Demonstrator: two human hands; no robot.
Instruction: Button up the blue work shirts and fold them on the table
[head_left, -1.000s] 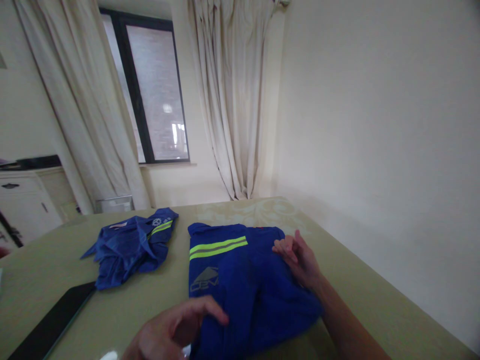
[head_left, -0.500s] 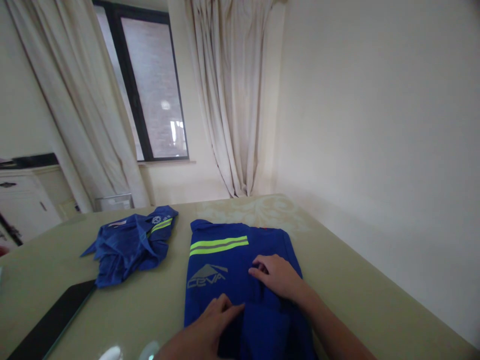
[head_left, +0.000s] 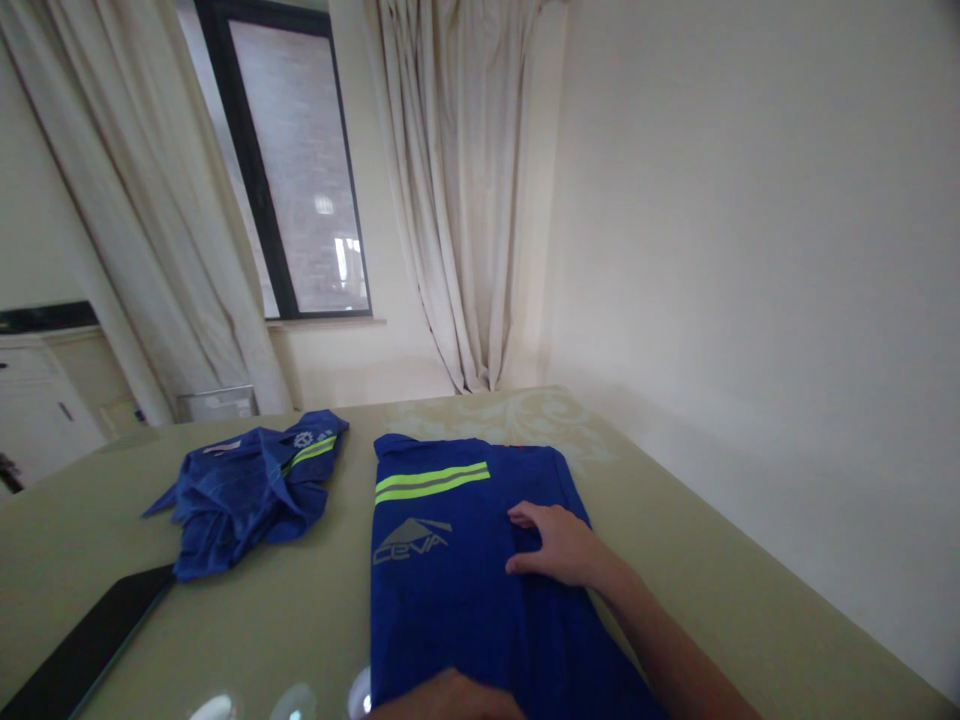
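Right hand [head_left: 555, 545] spreads on the blue garment [head_left: 442, 600]; left hand's [head_left: 454, 698] fingers I cannot tell.

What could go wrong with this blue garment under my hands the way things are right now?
The lower part of the garment runs out of view beside your left hand, so a crease there could go unnoticed. Your right hand rests on the garment's right part with thumb and fingers apart; dragging it sideways might ruck up the cloth. The crumpled blue garment lies against the black flat object, so pulling on one may shift the other.
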